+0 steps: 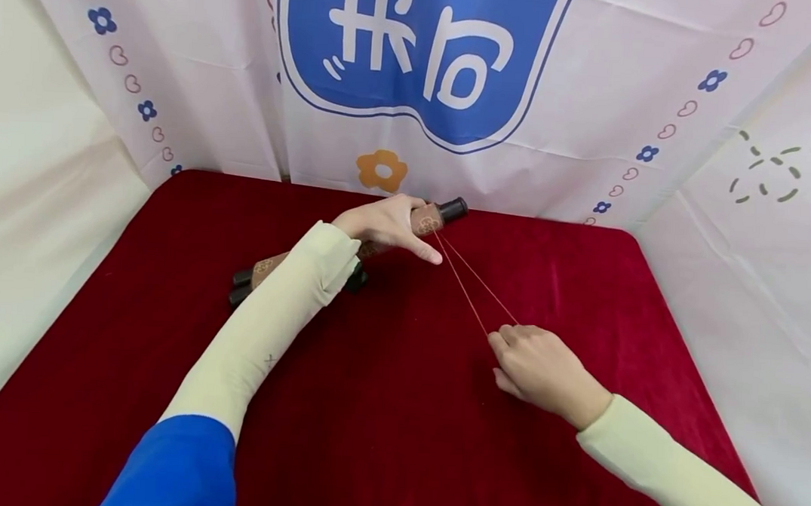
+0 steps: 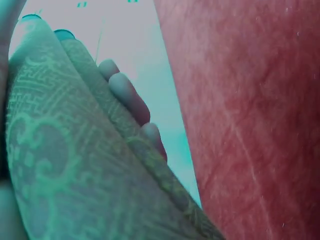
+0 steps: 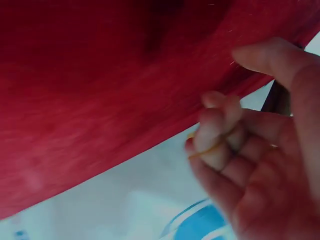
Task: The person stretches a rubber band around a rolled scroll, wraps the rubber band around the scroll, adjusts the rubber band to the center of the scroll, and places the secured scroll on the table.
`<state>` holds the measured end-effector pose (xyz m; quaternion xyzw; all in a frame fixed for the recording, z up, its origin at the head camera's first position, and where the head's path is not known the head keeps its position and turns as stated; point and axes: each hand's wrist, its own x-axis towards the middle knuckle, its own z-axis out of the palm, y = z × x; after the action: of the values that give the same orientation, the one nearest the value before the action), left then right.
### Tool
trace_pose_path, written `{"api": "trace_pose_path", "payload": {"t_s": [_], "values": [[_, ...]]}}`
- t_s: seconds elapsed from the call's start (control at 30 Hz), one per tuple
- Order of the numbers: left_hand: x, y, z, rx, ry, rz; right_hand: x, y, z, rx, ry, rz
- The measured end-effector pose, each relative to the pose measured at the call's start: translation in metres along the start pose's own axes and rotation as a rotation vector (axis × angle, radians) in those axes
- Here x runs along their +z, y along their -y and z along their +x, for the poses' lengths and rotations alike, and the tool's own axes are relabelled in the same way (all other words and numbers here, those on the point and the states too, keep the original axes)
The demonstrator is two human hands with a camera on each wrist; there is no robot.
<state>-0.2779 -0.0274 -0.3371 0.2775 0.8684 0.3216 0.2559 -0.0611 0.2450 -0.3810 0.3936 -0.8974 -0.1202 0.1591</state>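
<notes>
A rolled-up scroll (image 1: 426,219) in brown patterned fabric, with black end knobs, lies slantwise low over the table; its two rolls show side by side at the left end. My left hand (image 1: 389,222) grips it near the far right end, fingers curled round its far side in the left wrist view, thumb sticking out. From that end a thin orange rubber band (image 3: 206,151) stretches taut as two strands to my right hand (image 1: 543,368). The right fingers are hooked through its loop, with the thumb apart. My left sleeve covers the scroll's middle.
Dark red velvet cloth (image 1: 385,403) covers the table. A small dark thing (image 1: 357,279) shows beside the left sleeve, its kind unclear. White printed curtains (image 1: 234,125) stand behind and at the sides, close to the table's back edge.
</notes>
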Motion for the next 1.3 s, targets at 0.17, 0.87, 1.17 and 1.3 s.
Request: {"api": "trace_pose_path", "payload": {"t_s": [0.17, 0.87, 1.17, 1.3], "values": [[0.019, -0.011, 0.005, -0.005, -0.107, 0.104, -0.005, 0.028, 0.043, -0.053, -0.088, -0.142], [0.052, -0.003, 0.019, -0.033, -0.148, 0.315, -0.056, 0.062, 0.079, -0.066, -0.109, -0.258], [0.073, 0.002, 0.016, -0.002, -0.231, 0.343, -0.063, 0.071, 0.103, -0.074, -0.104, -0.204], [0.07, -0.002, 0.011, 0.047, -0.211, 0.312, -0.05, 0.051, 0.079, 0.01, -0.018, -0.192]]}}
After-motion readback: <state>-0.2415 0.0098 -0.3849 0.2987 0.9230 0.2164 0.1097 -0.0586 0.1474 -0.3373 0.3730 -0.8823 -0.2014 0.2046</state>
